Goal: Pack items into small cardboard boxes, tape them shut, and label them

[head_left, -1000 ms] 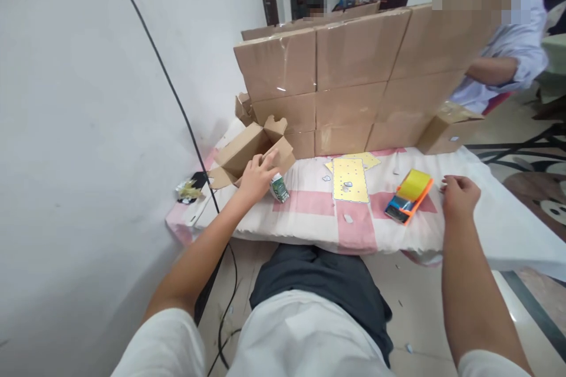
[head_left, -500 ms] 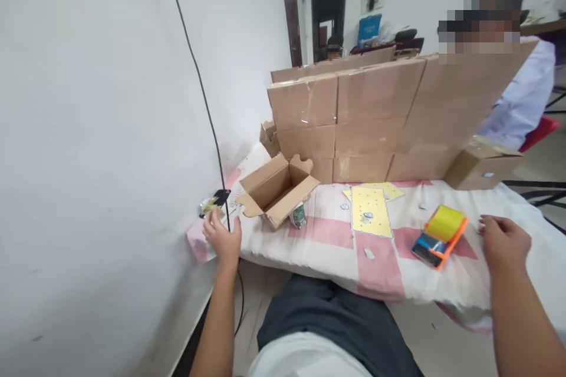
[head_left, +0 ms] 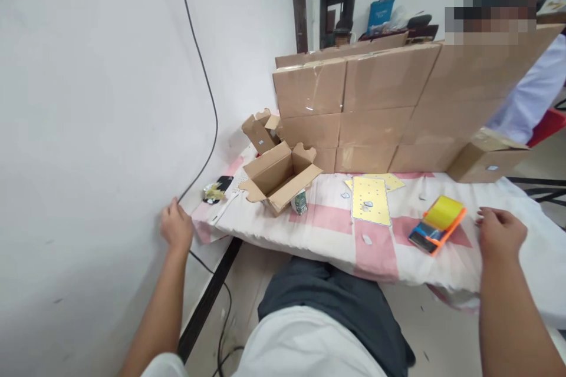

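My left hand [head_left: 175, 225] is closed around the black power cable [head_left: 215, 121], pulled aside against the white wall. Above the hand the cable bends away and climbs the wall; below it, the cable drops to the floor. My right hand [head_left: 502, 232] rests at the right of the table, fingers curled; what they hold, if anything, is hidden. Left of that hand lies an orange tape dispenser [head_left: 437, 225] with yellow tape. An opened cardboard box [head_left: 283, 179] stands at the table's left half, beside a small green-and-white packet [head_left: 299, 202].
A tall cardboard partition [head_left: 380, 103] runs along the table's back. Yellow dotted sheets [head_left: 371, 194] lie on the pink-and-white cloth [head_left: 325, 218]. A phone-like black item [head_left: 224, 182] is near the wall. Another box [head_left: 486, 159] sits at right; a person in a pale shirt [head_left: 535, 91] is behind.
My left hand has closed on the cable and drawn it left, away from the table edge. The right hand is nearly unmoved. The view has shifted slightly.
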The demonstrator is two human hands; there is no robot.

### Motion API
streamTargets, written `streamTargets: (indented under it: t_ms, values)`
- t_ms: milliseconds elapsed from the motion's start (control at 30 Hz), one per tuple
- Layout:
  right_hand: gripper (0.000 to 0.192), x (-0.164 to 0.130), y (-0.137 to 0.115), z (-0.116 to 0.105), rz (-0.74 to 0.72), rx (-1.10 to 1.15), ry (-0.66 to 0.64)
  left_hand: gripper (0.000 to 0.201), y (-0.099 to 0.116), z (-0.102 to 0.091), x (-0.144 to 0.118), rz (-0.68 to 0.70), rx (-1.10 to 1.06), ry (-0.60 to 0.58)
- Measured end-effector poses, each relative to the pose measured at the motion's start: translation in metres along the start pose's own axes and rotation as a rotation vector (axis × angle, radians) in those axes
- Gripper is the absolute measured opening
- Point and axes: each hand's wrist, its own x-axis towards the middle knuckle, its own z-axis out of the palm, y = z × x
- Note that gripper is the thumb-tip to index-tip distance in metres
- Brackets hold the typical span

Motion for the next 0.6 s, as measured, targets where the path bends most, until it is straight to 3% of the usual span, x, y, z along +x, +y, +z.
streamTargets:
  t_ms: [100, 267, 400, 600]
  values:
    - [0.010, 0.001, 0.001, 0.002, 0.004, 0.039, 0.011, 0.049, -0.011, 0.000, 0.027, 0.028, 0.113, -0.098]
    - [0.011, 0.002, 0.002, 0.006, -0.017, 0.060, 0.035, 0.033, -0.021, 0.030, 0.032, -0.161, 0.224, -0.384]
    - [0.013, -0.003, -0.003, 0.007, -0.023, 0.073, 0.046, 0.039, -0.034, 0.050, 0.015, -0.233, 0.190, -0.373]
    - [0.013, -0.007, -0.009, 0.006, -0.022, 0.067, 0.036, 0.045, -0.038, 0.060, -0.004, -0.241, 0.116, -0.303]
